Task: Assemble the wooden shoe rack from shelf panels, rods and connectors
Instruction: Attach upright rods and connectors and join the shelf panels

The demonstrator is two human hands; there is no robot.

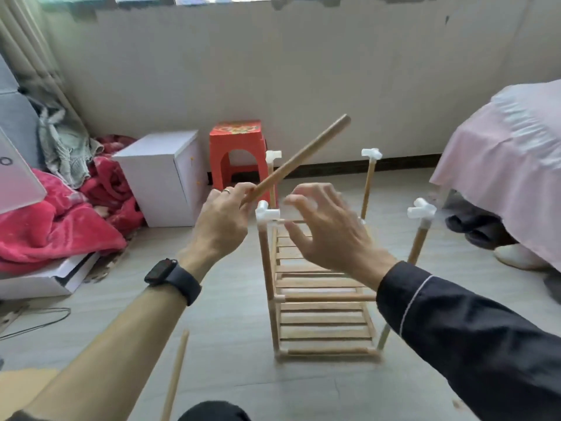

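Rack (321,302) stands on floor (230,344), approx. half built: lower slatted shelves (323,319) in, 4 uprights (265,262) capped w/ white connectors (265,212). Top level not yet fitted. L hand (221,226) grips rod (300,159), tilted up-right over near-left connector. R hand (331,235) open and spread, holds nothing. Spare rod (176,375) nearer camera.

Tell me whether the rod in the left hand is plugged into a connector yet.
Not plugged in. The left hand grips the rod by its lower end, slanted in the air, upper end bare.
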